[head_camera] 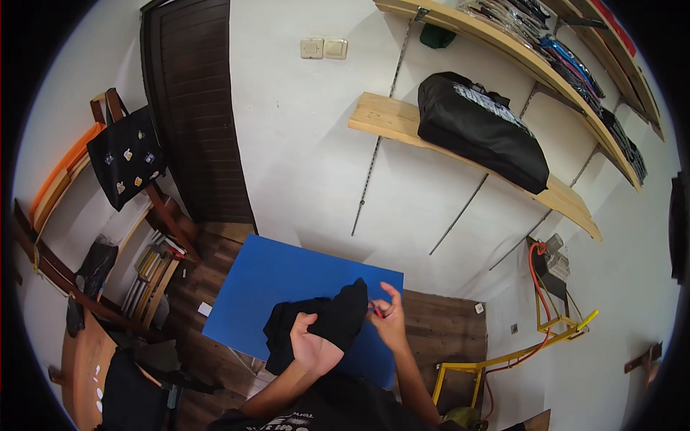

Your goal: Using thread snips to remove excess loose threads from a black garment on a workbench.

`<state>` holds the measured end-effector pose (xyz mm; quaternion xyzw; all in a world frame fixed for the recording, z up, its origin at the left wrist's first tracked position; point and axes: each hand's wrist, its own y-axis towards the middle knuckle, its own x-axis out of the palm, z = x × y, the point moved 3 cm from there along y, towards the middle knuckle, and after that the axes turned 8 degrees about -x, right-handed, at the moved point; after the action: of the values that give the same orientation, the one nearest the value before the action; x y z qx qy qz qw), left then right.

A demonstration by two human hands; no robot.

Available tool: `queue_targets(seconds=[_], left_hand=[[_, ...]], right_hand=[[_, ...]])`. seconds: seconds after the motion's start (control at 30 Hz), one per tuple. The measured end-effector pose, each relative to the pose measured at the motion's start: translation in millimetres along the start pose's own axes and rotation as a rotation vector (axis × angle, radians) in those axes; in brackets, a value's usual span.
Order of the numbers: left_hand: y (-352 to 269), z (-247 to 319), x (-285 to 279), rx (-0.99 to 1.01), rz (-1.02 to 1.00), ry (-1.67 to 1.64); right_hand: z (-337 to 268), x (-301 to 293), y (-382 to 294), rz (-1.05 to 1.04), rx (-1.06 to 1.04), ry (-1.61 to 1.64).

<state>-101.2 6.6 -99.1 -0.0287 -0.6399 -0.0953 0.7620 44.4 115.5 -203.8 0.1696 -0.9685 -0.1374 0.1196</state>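
Over the blue tabletop [291,269] my left hand [315,347] is under and inside a piece of black fabric [342,318], its thumb raised at the near side. Part of the fabric hangs down toward the table's near edge. At the right edge of the cloth, my right hand [388,318] holds a small tool with a red handle [378,312], its index finger lifted away. The tool's tip meets the fabric's edge; its exact kind is too small to tell.
A wooden shelf [383,116] with a large black bag [480,132] is on the wall ahead. At right stands a yellow metal frame [501,358] with an orange hose. Left are a wooden desk [86,366], a rack holding a black tote bag [126,156], and a dark door [197,108].
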Motion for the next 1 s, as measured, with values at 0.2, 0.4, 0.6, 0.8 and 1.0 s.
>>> queue_targets(seconds=[0.2, 0.4, 0.6, 0.8, 1.0], left_hand=[[-11.2, 7.3, 7.5, -0.049, 0.091, -0.134], [-43.7, 35.2, 16.1, 0.04, 0.156, 0.2], [-43.4, 42.9, -31.5, 0.191, 0.232, 0.475], [50.9, 41.0, -53.3, 0.288, -0.017, 0.362], [88.9, 30.3, -109.0, 0.166, -0.085, 0.358]], right_hand=[[-36.7, -19.5, 49.6, 0.031, 0.087, 0.134], [-43.8, 29.2, 31.4, 0.201, 0.212, 0.244], [-60.6, 74.6, 0.2, 0.105, 0.086, -0.11], [-95.5, 69.5, 38.6, -0.002, -0.143, -0.448], [-45.9, 52.4, 47.4, 0.022, -0.283, -0.595]])
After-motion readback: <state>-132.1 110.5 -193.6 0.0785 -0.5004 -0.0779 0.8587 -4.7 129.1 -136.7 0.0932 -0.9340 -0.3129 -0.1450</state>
